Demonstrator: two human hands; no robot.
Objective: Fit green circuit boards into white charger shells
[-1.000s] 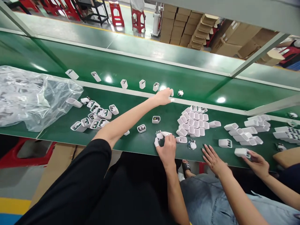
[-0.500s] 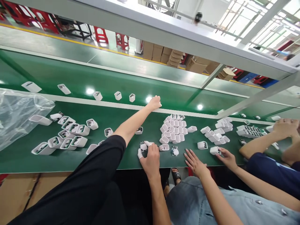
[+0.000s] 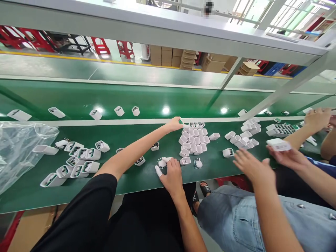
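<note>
My left hand point(image 3: 176, 123) reaches across the green table point(image 3: 136, 178), fingers curled. It sits at the far left corner of a tight pile of white charger shells point(image 3: 194, 138). I see nothing in it. My right hand point(image 3: 172, 173), with white finger cots, rests near the table's front edge. It pinches a small pronged plug insert point(image 3: 161, 162). A single open shell point(image 3: 185, 161) and another plug insert point(image 3: 198, 163) lie just right of that hand.
More shells point(image 3: 76, 161) lie at the left beside a clear plastic bag point(image 3: 21, 150). Several chargers point(image 3: 119, 111) stand spaced along the far belt. A co-worker's hands point(image 3: 252, 168) hover at the right, one holding a white shell point(image 3: 278, 144). Another person's hand point(image 3: 316, 119) is at the far right.
My left hand has drawn back from the far belt to the shell pile. The view has tilted up. The co-worker's hands have lifted off the table, one with a shell.
</note>
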